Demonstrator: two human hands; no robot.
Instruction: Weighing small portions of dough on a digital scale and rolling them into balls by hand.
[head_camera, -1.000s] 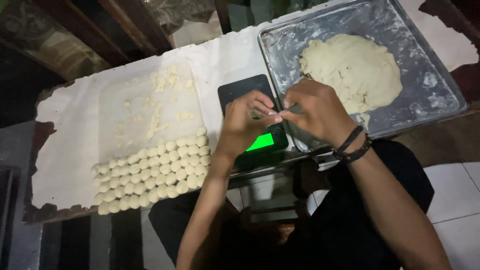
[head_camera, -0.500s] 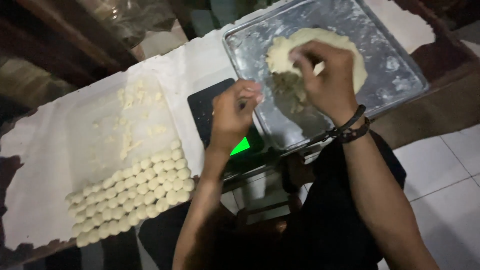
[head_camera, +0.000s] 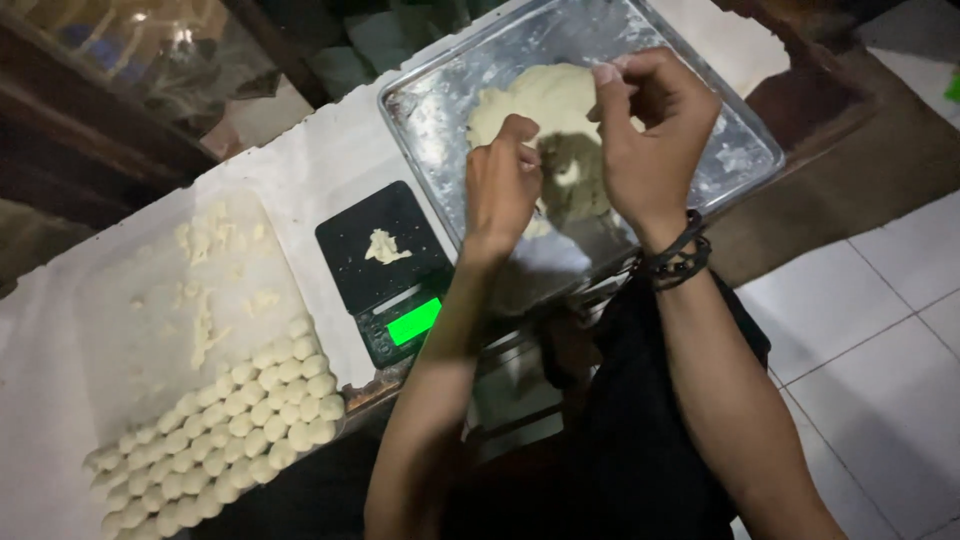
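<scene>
- Both hands have come further over the metal tray since half a second ago; the left one has left the scale and now sits at the dough.
- Rows of small pale dough balls (head_camera: 230, 430) fill the near end of a clear plastic-lined tray (head_camera: 120, 330), with loose scraps further up it.
- Next comes a small black digital scale (head_camera: 385, 270) with a green lit display and a scrap of dough (head_camera: 385, 247) on its platform.
- Left hand (head_camera: 503, 190): fingers curled in, tips pinching at the near edge of the flat pale dough slab (head_camera: 540, 105).
- That slab lies in the floured square metal baking tray (head_camera: 725, 150).
- Right hand (head_camera: 650, 135) (a dark beaded bracelet (head_camera: 675, 255) at the wrist) hangs above the slab, fingers bent loosely; whether they grip dough, I cannot tell.
</scene>
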